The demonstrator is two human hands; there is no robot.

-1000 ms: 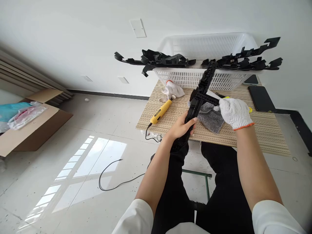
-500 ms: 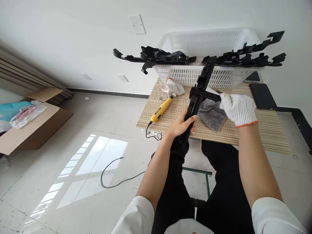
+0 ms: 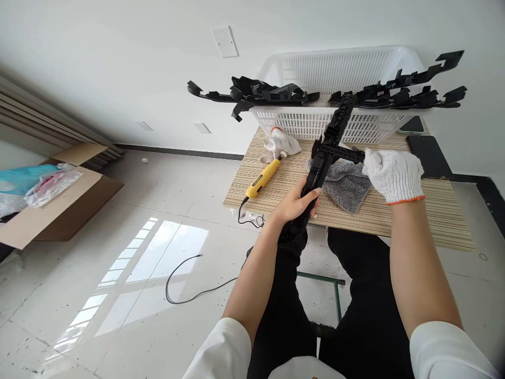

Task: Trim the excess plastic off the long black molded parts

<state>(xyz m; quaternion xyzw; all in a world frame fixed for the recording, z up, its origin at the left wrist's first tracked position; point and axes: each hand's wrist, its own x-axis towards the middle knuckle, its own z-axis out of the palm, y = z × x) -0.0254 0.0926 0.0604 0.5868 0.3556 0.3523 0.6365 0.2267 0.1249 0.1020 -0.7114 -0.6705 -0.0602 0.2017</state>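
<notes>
My bare left hand (image 3: 298, 202) wraps round the lower part of a long black plastic part (image 3: 324, 158), which slants up from my knee toward the basket. A narrow black crosspiece (image 3: 346, 153) juts out from its middle to the right. My right hand (image 3: 392, 172), in a white knitted glove with an orange cuff edge, is closed on the end of that crosspiece. Whether the crosspiece belongs to the part or is separate, I cannot tell. A grey cloth (image 3: 347, 184) lies beneath on the table. Left of the part rests a yellow corded hand tool (image 3: 262, 179).
A white plastic basket (image 3: 284, 121) stands at the table's back, with several black plastic parts (image 3: 402, 97) lying across its rim. Another white glove (image 3: 283, 142) and a dark phone (image 3: 428, 157) are on the wooden table (image 3: 442, 221). A cable (image 3: 185, 302) and cardboard box (image 3: 79, 205) are at left.
The whole view has shifted slightly, moving everything a little to the right. Both hands keep their hold, and the black part stays at nearly the same slant.
</notes>
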